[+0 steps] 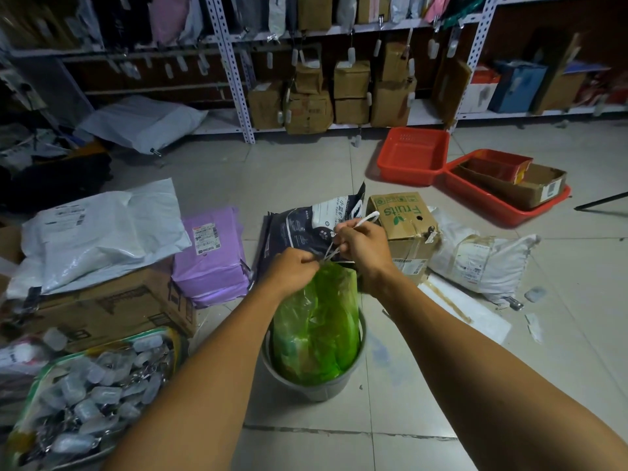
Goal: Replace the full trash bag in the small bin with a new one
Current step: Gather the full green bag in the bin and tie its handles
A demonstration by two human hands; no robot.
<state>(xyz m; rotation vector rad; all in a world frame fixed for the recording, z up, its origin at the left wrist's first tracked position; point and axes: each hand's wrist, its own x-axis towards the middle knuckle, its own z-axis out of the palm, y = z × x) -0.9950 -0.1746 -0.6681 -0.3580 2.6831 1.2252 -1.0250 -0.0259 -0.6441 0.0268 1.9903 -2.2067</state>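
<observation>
A small grey bin [334, 386] stands on the tiled floor in the middle. A full green trash bag [316, 329] rises out of it, its top gathered up. My left hand [294, 268] pinches the gathered neck of the bag. My right hand [362, 244], just above and to the right, holds the bag's white drawstring [368, 217], and a loop of it sticks out past my fingers. The cord runs taut between both hands. No new bag is in view.
Parcels ring the bin: a dark printed bag [306, 229], a "Fruits" carton [404, 215], a purple mailer stack [212, 256], white mailers [102, 232], a brown box [112, 307]. A tray of clear tags [88, 392] lies at the lower left. Red baskets [413, 156] and shelving [234, 73] stand behind.
</observation>
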